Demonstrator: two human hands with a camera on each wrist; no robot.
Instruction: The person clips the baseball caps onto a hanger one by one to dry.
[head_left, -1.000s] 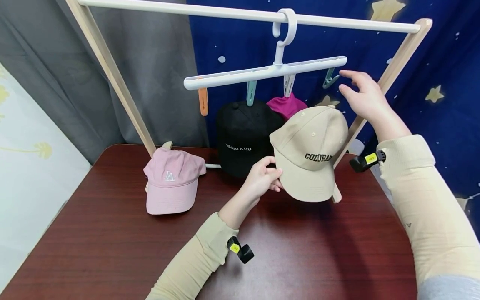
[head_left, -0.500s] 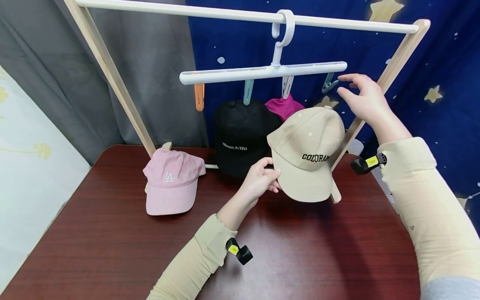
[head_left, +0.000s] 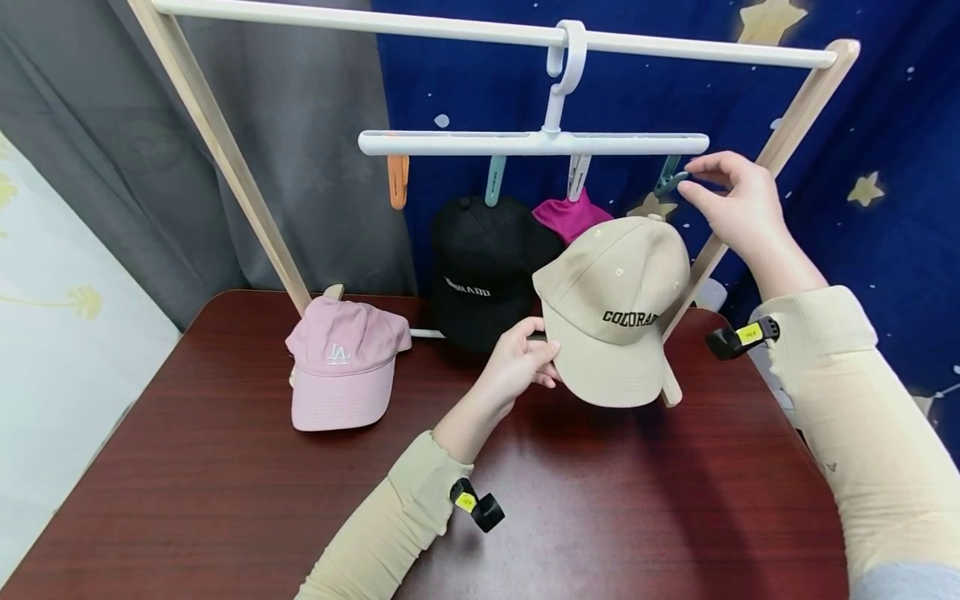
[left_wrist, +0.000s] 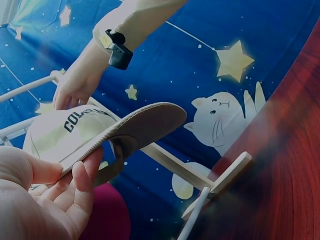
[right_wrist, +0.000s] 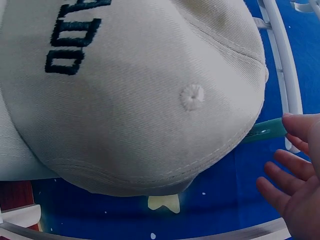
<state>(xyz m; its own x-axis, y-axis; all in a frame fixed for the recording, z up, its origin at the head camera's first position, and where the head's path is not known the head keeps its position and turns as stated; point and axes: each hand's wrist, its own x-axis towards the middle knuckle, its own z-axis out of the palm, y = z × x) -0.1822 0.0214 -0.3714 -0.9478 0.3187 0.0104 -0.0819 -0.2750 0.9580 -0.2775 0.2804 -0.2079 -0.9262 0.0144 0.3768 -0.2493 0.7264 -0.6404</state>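
In the head view my left hand [head_left: 516,360] pinches the brim edge of a beige cap [head_left: 633,283] lettered in black, holding it up above the table. The left wrist view shows the thumb above the brim [left_wrist: 150,125] and fingers below it. My right hand [head_left: 738,200] pinches a teal clothespin [head_left: 669,177] at the right end of a white hanger [head_left: 450,144]. Just below that clothespin is the cap's crown, which fills much of the right wrist view, with the clothespin [right_wrist: 267,130] partly behind it.
A black cap [head_left: 480,267] hangs from another teal clip [head_left: 495,181], and a magenta cap [head_left: 570,218] from a white clip [head_left: 577,177]. An orange clip [head_left: 398,182] holds nothing. A pink cap [head_left: 347,358] lies on the table [head_left: 225,500]. A wooden rack [head_left: 806,108] carries the hanger.
The hanger has swung level, its right end dropping and its left end rising. My right thumb and finger have come together on the teal clothespin. The beige cap has barely moved.
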